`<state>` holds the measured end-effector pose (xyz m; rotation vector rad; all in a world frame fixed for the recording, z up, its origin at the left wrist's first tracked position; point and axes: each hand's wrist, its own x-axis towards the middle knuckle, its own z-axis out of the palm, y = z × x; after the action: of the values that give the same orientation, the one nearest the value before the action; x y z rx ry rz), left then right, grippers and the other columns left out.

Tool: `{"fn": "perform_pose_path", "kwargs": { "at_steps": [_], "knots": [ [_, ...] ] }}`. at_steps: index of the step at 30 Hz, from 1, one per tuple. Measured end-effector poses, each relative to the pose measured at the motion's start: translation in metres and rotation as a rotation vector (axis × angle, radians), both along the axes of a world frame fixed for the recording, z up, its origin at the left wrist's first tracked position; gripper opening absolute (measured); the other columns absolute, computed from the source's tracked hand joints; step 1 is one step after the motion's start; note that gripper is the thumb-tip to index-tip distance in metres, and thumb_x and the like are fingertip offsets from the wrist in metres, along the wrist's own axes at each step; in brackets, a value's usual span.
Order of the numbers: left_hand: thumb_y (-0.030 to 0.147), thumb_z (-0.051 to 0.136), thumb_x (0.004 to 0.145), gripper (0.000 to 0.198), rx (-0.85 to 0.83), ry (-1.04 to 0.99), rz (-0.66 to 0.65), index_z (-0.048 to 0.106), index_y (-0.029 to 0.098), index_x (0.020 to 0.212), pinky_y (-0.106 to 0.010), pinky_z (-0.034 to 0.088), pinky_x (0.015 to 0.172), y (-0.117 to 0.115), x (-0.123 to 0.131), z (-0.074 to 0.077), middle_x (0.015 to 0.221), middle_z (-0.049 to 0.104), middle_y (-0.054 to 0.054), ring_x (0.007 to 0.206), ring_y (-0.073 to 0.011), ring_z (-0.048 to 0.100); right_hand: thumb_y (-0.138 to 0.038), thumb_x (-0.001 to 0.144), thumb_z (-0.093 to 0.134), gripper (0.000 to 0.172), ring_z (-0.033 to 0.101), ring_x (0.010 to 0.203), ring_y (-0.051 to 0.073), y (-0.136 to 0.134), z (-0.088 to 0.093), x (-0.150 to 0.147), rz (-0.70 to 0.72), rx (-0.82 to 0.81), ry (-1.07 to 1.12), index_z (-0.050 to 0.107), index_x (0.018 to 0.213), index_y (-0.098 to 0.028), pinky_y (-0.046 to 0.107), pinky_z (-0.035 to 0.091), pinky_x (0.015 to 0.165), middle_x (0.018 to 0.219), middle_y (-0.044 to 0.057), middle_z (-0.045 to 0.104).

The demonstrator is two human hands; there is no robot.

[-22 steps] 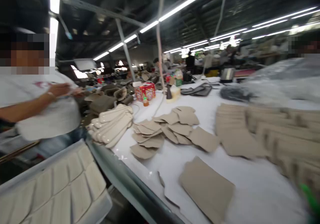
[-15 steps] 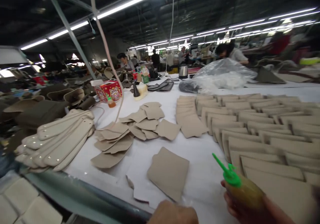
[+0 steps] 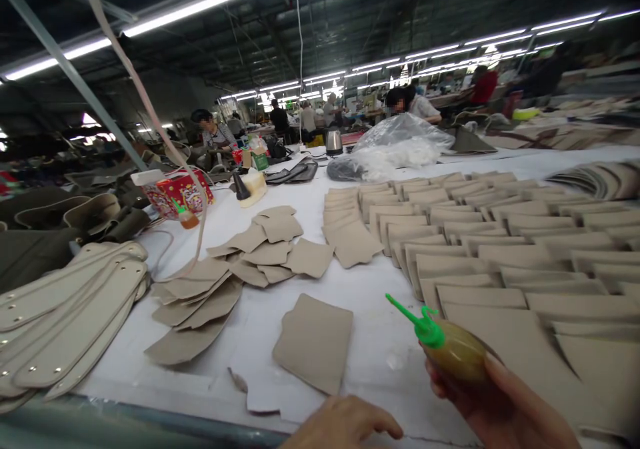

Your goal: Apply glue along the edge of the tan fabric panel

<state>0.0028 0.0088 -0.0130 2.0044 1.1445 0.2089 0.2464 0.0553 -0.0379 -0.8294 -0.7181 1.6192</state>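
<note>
Now the right hand (image 3: 500, 402) holds a glue bottle (image 3: 453, 352), its green nozzle (image 3: 407, 310) aimed at the loose tan piece (image 3: 314, 342).
Left hand (image 3: 345, 425), empty and half open, rests near that piece on the table (image 3: 370, 289); a gentle squeeze would probably keep the glue line thin.

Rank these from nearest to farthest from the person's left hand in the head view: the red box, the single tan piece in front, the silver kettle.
From the left hand:
1. The single tan piece, lying on the white table just beyond the hand.
2. The red box, far up on the left side.
3. The silver kettle, at the table's far end, near the clear plastic bag.
</note>
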Motion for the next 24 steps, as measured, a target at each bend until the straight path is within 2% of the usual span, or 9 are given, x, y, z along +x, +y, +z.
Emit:
{"fn": "perform_pose_path", "kwargs": {
  "at_steps": [1,3,5,6,10,13,18,24],
  "knots": [
    [0.031,0.062,0.083,0.030,0.028,0.010,0.048,0.068,0.032,0.113,-0.024,0.046,0.088,0.005,-0.002,0.009,0.107,0.068,-0.002,0.095,-0.0185,0.062,-0.049,0.080,0.067,0.038,0.069,0.085,0.034,-0.001,0.000,0.001,0.018,-0.028,0.009,0.073,0.110,-0.027,0.044,0.059,0.072,0.110,0.014,0.071],
    [0.026,0.058,0.084,0.034,0.112,0.121,0.260,0.064,0.027,0.118,-0.028,0.045,0.092,0.015,-0.007,0.026,0.113,0.064,-0.005,0.103,-0.0211,0.059,-0.046,0.083,0.065,0.037,0.067,0.093,0.033,-0.002,0.000,0.003,0.040,-0.068,0.038,0.070,0.115,-0.027,0.043,0.058,0.078,0.117,0.013,0.068],
    [0.023,0.055,0.083,0.037,0.169,0.317,0.470,0.060,0.020,0.120,-0.034,0.045,0.094,0.023,-0.010,0.037,0.114,0.060,-0.009,0.107,-0.0252,0.056,-0.045,0.083,0.065,0.039,0.066,0.095,0.033,-0.003,0.001,0.003,0.034,-0.071,0.055,0.069,0.117,-0.026,0.042,0.057,0.079,0.121,0.013,0.066],
    [0.023,0.055,0.082,0.037,0.175,0.407,0.519,0.059,0.018,0.118,-0.037,0.045,0.095,0.026,-0.010,0.038,0.115,0.058,-0.011,0.109,-0.0273,0.054,-0.045,0.083,0.065,0.040,0.065,0.095,0.033,-0.003,0.003,0.001,0.029,-0.064,0.048,0.067,0.118,-0.026,0.042,0.057,0.078,0.122,0.013,0.065],
    [0.020,0.060,0.076,0.041,0.140,0.557,0.475,0.055,0.013,0.115,-0.041,0.046,0.092,0.039,0.001,0.031,0.117,0.053,-0.015,0.109,-0.0308,0.053,-0.044,0.081,0.068,0.044,0.064,0.082,0.027,-0.005,0.016,-0.005,-0.044,-0.016,-0.048,0.063,0.121,-0.027,0.035,0.057,0.066,0.119,0.011,0.065],
    [0.017,0.059,0.071,0.043,0.123,0.594,0.480,0.055,0.010,0.113,-0.041,0.048,0.088,0.046,0.010,0.028,0.114,0.052,-0.017,0.104,-0.0318,0.055,-0.043,0.077,0.072,0.044,0.062,0.085,0.027,-0.003,0.018,-0.002,-0.119,0.014,-0.134,0.063,0.117,-0.027,0.029,0.055,0.059,0.115,0.011,0.066],
    [0.015,0.054,0.072,0.036,0.104,0.592,0.415,0.057,0.009,0.108,-0.044,0.048,0.090,0.050,0.009,0.038,0.115,0.053,-0.019,0.101,-0.0327,0.058,-0.046,0.074,0.074,0.053,0.059,0.099,0.030,0.006,0.011,0.012,-0.136,0.055,-0.241,0.060,0.121,-0.027,0.028,0.057,0.067,0.119,0.012,0.064],
    [0.016,0.056,0.076,0.038,0.054,0.589,0.393,0.056,0.010,0.114,-0.043,0.047,0.095,0.049,0.002,0.045,0.120,0.051,-0.020,0.106,-0.0319,0.056,-0.050,0.072,0.075,0.054,0.063,0.096,0.033,0.013,0.018,0.012,-0.128,-0.020,-0.193,0.062,0.119,-0.027,0.032,0.059,0.062,0.114,0.012,0.067]
  ]
}}
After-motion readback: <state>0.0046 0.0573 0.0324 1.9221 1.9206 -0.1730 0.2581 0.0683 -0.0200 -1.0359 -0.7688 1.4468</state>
